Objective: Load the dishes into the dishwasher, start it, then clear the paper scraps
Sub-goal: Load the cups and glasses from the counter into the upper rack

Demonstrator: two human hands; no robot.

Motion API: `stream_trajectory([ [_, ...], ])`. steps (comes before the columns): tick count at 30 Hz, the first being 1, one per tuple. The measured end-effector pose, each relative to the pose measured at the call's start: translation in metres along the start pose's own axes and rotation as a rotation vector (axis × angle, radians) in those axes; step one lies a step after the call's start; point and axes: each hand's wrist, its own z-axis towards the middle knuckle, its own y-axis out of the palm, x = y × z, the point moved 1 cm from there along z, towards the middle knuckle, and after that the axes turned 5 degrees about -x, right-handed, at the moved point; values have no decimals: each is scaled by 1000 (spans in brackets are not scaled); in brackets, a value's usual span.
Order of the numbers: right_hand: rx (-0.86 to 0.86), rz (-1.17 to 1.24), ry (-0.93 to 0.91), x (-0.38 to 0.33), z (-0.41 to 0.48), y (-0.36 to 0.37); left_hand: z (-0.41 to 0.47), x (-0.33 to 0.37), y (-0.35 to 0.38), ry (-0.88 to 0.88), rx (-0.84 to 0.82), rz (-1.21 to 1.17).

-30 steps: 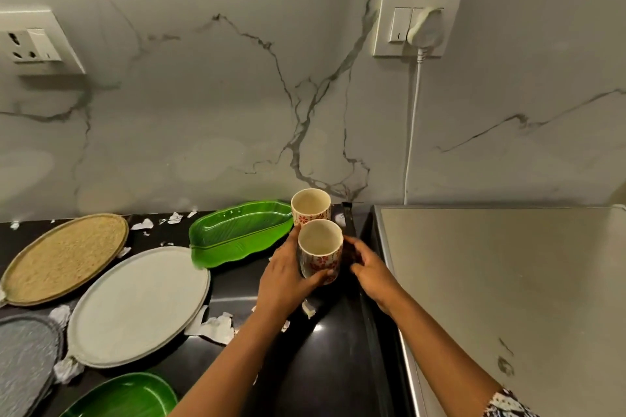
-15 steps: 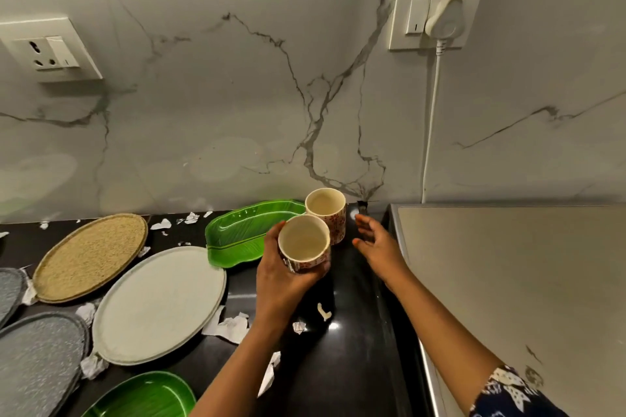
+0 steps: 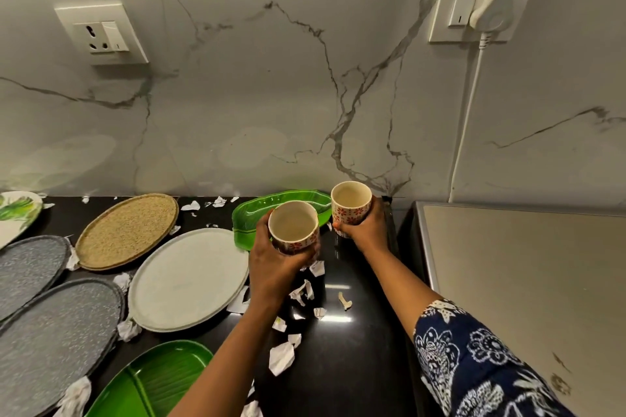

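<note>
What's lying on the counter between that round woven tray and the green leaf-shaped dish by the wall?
A few white paper scraps on the black counter, scattered between the woven tray and the green dish, as the head view shows.

dim warm indoor light, glare spots on black counter (image 3: pixel 342 318), wide-angle bowing.

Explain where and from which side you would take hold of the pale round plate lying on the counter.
Probably pinch the rim of the pale round plate at its right edge, thumb on top, fingers under. It lies flat, with no wall to wrap, and the grey plate and woven tray crowd its left; only paper scraps lie right.
</note>
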Motion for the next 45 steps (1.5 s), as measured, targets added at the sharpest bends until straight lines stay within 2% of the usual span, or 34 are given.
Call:
stream_trajectory([
  [3, 45, -16, -38, 1, -15, -8, -8, 10, -12, 21, 12, -27],
  [8, 85, 115, -112, -22, -77, -39, -40, 26, -43, 65, 0, -118],
  [13, 74, 234, -196, -57, -200, -66, -104, 42, -72, 124, -42, -224],
  [19, 134, 220, -167, -56, -354, -77, -209, 49, -104, 188, -177, -368],
  [23, 168, 215, -89, -40, -441, -85, -277, 42, -123, 183, -269, -397],
  [29, 239, 266, 39, -19, -552, -110, -363, 25, -135, 70, -391, -453],
  [34, 213, 335, 213, 2, -610, -124, -420, 16, -123, 38, -526, -454],
  [39, 327, 370, 398, 26, -640, -157, -459, 11, -97, -48, -648, -425],
  [42, 390, 238, 489, 44, -651, -193, -480, 14, -77, -104, -717, -417],
  [45, 376, -32, 553, 65, -652, -233, -502, 17, -58, -163, -746, -398],
])
